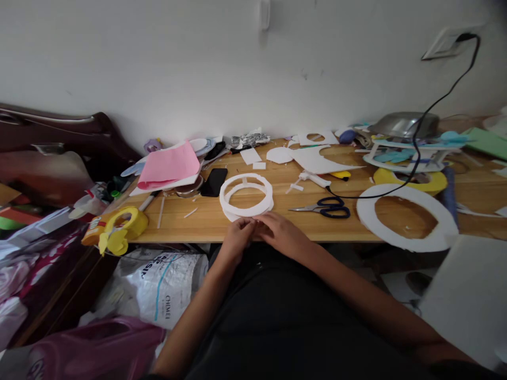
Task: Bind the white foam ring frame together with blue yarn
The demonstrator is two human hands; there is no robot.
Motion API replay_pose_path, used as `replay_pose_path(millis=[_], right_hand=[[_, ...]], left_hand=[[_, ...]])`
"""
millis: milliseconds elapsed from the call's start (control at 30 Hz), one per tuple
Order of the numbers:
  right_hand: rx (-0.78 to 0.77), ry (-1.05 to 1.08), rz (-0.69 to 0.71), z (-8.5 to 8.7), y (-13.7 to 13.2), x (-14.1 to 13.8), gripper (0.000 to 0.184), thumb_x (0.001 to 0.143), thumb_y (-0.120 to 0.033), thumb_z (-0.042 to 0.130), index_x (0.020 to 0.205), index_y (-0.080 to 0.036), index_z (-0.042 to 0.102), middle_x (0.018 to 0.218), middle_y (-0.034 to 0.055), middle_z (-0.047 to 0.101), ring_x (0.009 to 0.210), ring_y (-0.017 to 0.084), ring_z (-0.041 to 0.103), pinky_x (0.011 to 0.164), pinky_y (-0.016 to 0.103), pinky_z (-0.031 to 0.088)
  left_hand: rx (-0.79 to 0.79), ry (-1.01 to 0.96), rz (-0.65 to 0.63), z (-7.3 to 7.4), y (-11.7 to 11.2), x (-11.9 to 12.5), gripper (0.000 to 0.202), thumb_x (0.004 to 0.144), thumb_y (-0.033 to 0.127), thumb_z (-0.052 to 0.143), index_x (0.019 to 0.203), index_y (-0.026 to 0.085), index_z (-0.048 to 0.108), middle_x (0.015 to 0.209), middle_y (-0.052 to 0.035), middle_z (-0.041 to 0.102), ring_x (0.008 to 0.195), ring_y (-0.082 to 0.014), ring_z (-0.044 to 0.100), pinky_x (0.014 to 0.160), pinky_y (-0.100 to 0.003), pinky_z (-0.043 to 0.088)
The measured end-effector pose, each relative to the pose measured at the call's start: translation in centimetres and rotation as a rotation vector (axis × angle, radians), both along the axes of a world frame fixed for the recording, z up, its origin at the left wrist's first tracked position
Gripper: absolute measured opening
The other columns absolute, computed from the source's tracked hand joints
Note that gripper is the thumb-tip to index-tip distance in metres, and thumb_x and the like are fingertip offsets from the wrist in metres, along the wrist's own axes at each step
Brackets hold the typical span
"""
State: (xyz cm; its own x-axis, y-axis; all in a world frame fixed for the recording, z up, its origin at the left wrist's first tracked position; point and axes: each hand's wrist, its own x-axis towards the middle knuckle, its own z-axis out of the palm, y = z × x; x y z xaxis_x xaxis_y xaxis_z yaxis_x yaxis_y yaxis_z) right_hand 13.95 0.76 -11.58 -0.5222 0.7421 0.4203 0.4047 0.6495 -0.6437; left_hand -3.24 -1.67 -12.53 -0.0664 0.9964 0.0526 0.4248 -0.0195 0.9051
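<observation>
My left hand and my right hand meet at the front edge of the table, fingertips pinched close together. Whatever lies between the fingers, if anything, is hidden or too small to make out. Just beyond them stands a white two-tier ring frame, its upper and lower hoops joined by short posts. The fingertips overlap the near side of this frame in the view; whether they touch it I cannot tell. To the right lie dark-handled scissors and a white glue gun with a black cord.
A large white ring overhangs the front edge at right. Further back are a metal bowl and white cut sheets. Leftward lie a black phone, pink sheet and yellow tape roll. The cord rises to a wall socket.
</observation>
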Motion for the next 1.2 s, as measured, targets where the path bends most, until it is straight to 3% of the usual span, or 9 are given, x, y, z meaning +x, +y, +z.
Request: replay_pose_path(millis=[100,200,400,600,767,900,1000,1100,1200], right_hand=[[-0.008,0.007,0.003,-0.6,-0.7,-0.2,0.033,0.089,-0.01,0.064,0.118,-0.025,0.071,0.114,0.0075,0.074,0.106,0.023,0.069,0.096,0.037,0.054],[-0.023,0.02,-0.045,-1.1,-0.6,0.2,0.024,0.093,-0.011,0.06,0.106,-0.025,0.075,0.103,0.0067,0.077,0.097,0.022,0.071,0.089,0.035,0.055],[-0.06,0.02,-0.219,-1.7,0.7,1.4,0.016,0.093,-0.017,0.061,0.1,-0.021,0.075,0.096,0.0098,0.076,0.089,0.025,0.07,0.083,0.036,0.052],[-0.126,-0.001,-0.284,-1.7,2.9,1.1,0.008,0.091,-0.021,0.065,0.088,-0.019,0.072,0.088,0.0054,0.075,0.08,0.02,0.068,0.079,0.035,0.052],[-0.176,0.011,-0.288,-1.9,3.9,0.2,0.02,0.096,-0.035,0.065,0.091,-0.015,0.068,0.093,0.0031,0.071,0.086,0.017,0.067,0.084,0.038,0.055],[-0.234,0.047,-0.295,-2.4,4.6,-0.4,0.022,0.097,-0.037,0.064,0.095,-0.015,0.068,0.094,0.0029,0.07,0.084,0.016,0.067,0.081,0.037,0.056],[-0.272,0.088,-0.337,-2.5,5.1,-0.8,0.023,0.096,-0.037,0.065,0.093,-0.015,0.067,0.09,0.002,0.069,0.08,0.015,0.067,0.078,0.035,0.057],[-0.295,0.15,-0.371,-2.0,5.2,-1.0,0.02,0.094,-0.034,0.068,0.092,-0.014,0.066,0.087,0.0012,0.069,0.078,0.015,0.066,0.075,0.034,0.056],[-0.295,0.206,-0.39,-1.2,4.7,-1.0,0.014,0.087,-0.03,0.072,0.087,-0.016,0.069,0.083,0.0032,0.072,0.076,0.018,0.067,0.074,0.033,0.054]], left_hand=[[-0.007,0.002,-0.05,0.2,-0.4,0.2,0.025,0.092,0.03,0.054,0.095,0.013,0.073,0.074,-0.0032,0.073,0.055,-0.0125,0.059,0.05,-0.022,0.045],[0.03,0.058,-0.06,0.3,-1.3,-0.2,0.02,0.089,0.023,0.057,0.094,0.017,0.076,0.085,-0.0042,0.076,0.076,-0.0168,0.068,0.073,-0.027,0.054],[0.119,0.261,0.133,0.0,-3.0,-1.3,0.029,0.092,0.022,0.056,0.117,0.016,0.07,0.106,-0.0108,0.069,0.088,-0.0218,0.066,0.084,-0.035,0.052],[0.127,0.373,0.096,0.1,-1.8,-1.6,0.036,0.093,0.023,0.056,0.128,0.019,0.065,0.121,-0.0141,0.063,0.107,-0.0289,0.065,0.09,-0.039,0.052],[0.126,0.412,0.018,0.4,-0.2,-2.0,0.038,0.092,0.019,0.054,0.129,0.022,0.064,0.134,-0.0153,0.06,0.114,-0.0315,0.064,0.098,-0.044,0.05],[0.14,0.405,-0.046,0.2,0.9,-1.9,0.038,0.092,0.015,0.052,0.125,0.025,0.068,0.134,-0.0125,0.064,0.106,-0.0308,0.068,0.096,-0.044,0.051],[0.178,0.363,-0.081,-0.1,1.6,-1.8,0.035,0.094,0.016,0.051,0.122,0.023,0.07,0.13,-0.0118,0.067,0.113,-0.0296,0.066,0.101,-0.043,0.05],[0.216,0.303,-0.098,-0.4,2.1,-1.9,0.031,0.096,0.02,0.051,0.118,0.022,0.072,0.125,-0.0107,0.07,0.118,-0.0262,0.064,0.104,-0.039,0.049],[0.232,0.254,-0.07,-0.5,2.1,-2.0,0.028,0.096,0.022,0.051,0.111,0.021,0.075,0.117,-0.0094,0.073,0.109,-0.0237,0.067,0.097,-0.036,0.052]])
